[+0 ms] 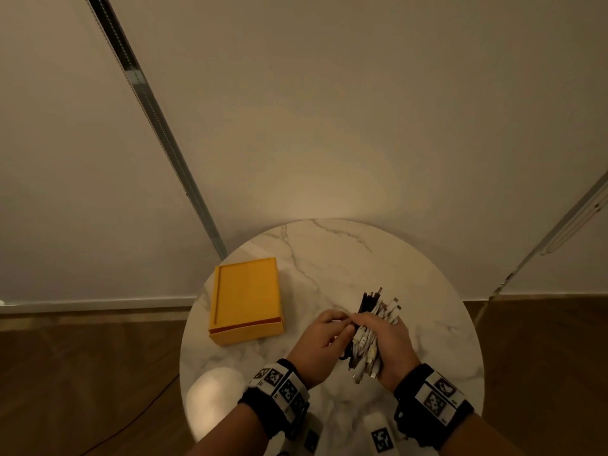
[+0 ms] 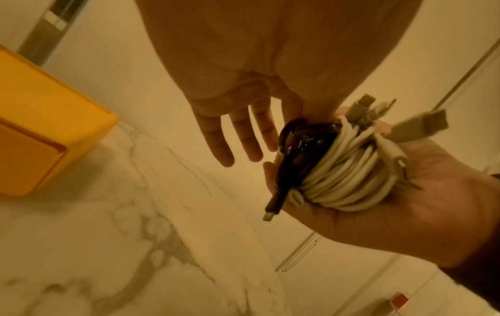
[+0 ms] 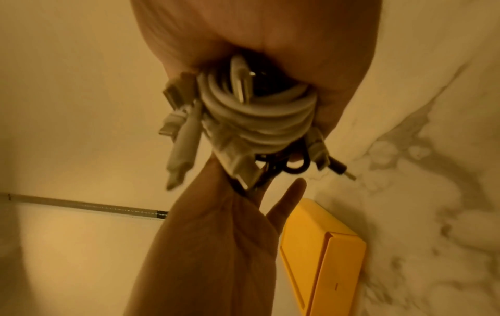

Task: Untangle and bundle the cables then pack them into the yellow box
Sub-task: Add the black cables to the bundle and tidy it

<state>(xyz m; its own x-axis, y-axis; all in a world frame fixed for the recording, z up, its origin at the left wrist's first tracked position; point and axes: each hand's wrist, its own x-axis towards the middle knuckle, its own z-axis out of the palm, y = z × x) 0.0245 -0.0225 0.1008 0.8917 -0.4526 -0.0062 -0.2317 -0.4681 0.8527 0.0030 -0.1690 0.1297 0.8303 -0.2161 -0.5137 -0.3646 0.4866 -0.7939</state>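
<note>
Your right hand (image 1: 385, 343) grips the cable bundle (image 1: 370, 337) at 5 o'clock on the table (image 1: 362, 258); left hand (image 1: 324, 337) pinches its edge, other fingers loose. Bundling's abt done. Next: carry to yellow box (image 1: 246, 301), 9 o'clock; looks shut, so open it 1st.

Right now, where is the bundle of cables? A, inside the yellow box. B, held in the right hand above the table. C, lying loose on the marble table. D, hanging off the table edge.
B: the right hand grips the cable bundle above the table, while the yellow box sits apart to the left.
</note>
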